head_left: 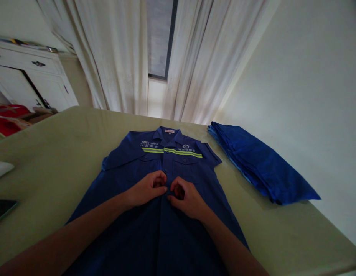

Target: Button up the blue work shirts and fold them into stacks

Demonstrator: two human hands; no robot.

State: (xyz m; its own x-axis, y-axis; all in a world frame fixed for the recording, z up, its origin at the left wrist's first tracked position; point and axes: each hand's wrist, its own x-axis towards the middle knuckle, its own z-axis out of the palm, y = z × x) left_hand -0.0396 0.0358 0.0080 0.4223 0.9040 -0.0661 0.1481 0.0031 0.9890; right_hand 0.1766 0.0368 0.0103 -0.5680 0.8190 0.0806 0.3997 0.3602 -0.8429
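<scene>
A dark blue work shirt with a yellow-green reflective chest stripe lies flat, front up, on the pale green table, collar away from me. My left hand and my right hand meet at the shirt's front placket, just below the chest pockets. Both hands have their fingers curled and pinched on the placket fabric, thumbs nearly touching. What sits between the fingertips is too small to make out.
A stack of folded blue garments lies on the table's right side near the wall. A dark flat device and a white item rest at the left edge. White curtains, a window and a white cabinet stand behind.
</scene>
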